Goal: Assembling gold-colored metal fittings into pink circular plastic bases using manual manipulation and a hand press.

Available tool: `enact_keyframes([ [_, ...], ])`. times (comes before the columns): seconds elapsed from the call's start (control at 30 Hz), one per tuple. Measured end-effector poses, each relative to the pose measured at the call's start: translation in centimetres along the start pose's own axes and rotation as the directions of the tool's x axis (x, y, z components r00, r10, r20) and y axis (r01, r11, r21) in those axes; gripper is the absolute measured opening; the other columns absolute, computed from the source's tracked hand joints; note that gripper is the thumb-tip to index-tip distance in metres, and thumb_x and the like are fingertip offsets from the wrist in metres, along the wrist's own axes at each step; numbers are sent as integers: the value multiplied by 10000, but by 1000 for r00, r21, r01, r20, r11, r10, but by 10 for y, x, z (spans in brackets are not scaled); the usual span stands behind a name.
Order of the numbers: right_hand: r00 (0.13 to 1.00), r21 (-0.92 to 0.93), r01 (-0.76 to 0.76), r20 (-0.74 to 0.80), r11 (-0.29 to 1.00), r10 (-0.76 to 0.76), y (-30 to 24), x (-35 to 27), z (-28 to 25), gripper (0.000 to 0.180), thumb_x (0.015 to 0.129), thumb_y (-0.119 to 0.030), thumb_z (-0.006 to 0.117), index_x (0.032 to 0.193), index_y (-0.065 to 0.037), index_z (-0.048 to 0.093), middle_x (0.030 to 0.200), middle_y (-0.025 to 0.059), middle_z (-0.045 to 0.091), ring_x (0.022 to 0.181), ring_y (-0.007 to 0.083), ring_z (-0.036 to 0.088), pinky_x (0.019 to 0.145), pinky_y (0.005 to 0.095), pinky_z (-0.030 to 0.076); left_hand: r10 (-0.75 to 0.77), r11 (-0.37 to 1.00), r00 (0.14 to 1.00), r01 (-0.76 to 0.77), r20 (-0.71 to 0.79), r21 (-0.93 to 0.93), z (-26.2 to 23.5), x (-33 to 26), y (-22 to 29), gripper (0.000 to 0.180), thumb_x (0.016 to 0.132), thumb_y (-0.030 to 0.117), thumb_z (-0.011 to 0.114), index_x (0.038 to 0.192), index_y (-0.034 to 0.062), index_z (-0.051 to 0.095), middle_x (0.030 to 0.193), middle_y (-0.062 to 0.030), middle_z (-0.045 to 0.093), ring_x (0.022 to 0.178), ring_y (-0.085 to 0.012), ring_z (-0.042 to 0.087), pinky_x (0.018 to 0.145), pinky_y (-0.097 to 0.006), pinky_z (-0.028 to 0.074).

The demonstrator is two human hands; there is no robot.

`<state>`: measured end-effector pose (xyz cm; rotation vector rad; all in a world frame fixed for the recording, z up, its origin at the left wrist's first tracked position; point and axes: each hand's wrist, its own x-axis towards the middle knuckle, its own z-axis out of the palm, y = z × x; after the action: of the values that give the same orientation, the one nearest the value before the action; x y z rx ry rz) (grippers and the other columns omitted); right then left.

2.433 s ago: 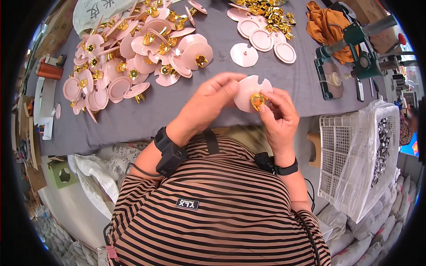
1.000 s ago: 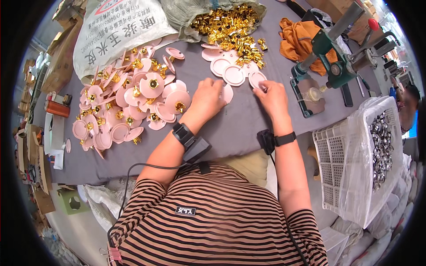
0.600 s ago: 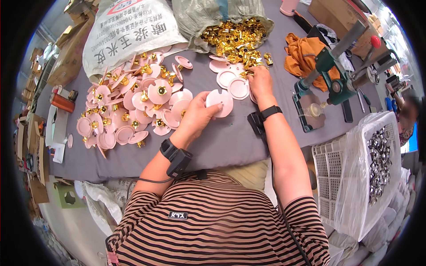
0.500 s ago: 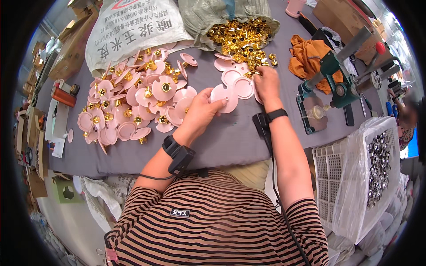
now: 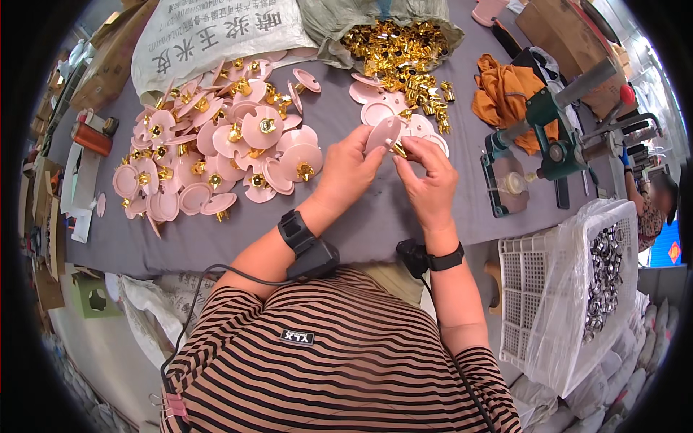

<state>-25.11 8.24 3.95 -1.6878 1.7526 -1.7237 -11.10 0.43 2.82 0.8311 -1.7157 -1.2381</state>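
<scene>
My left hand pinches a round pink plastic disc, tilted up over the grey table cloth. Between the fingertips of my right hand is a small gold metal fitting, held against the disc's underside near its centre. Just beyond my hands lie several loose pink discs, partly hidden by the held one. A heap of gold fittings spills from a woven sack toward them. To the left is a large pile of pink discs with gold fittings attached.
A green hand press stands on the table at the right, beside an orange cloth. A white plastic crate with metal parts sits at the lower right. A white printed sack lies behind the pile. Another person is at far right.
My right hand has come back from the gold heap with a fitting and met the disc. My left hand has turned the disc from flat to tilted.
</scene>
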Motion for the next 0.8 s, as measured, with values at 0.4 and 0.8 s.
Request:
enact_keyframes([
  [0.4, 996, -66, 22, -84, 998, -28, -1, -15, 7, 284, 827, 5, 761, 1108, -4, 723, 1018, 112, 739, 838, 180, 715, 750, 295, 574, 214, 919, 973, -232, 90, 320, -4, -11, 22, 221, 876, 50, 621, 1095, 26, 608, 937, -198, 656, 876, -401, 624, 760, -477, 506],
  [0.8, 674, 622, -671, 285, 404, 681, -12, -15, 25, 228, 935, -100, 706, 1097, 60, 684, 1003, 91, 717, 796, 146, 694, 691, 279, 591, 406, 834, 892, -451, 200, 318, -33, -14, 9, 347, 868, -29, 601, 1206, 39, 638, 1006, -165, 680, 925, -350, 646, 802, -415, 532],
])
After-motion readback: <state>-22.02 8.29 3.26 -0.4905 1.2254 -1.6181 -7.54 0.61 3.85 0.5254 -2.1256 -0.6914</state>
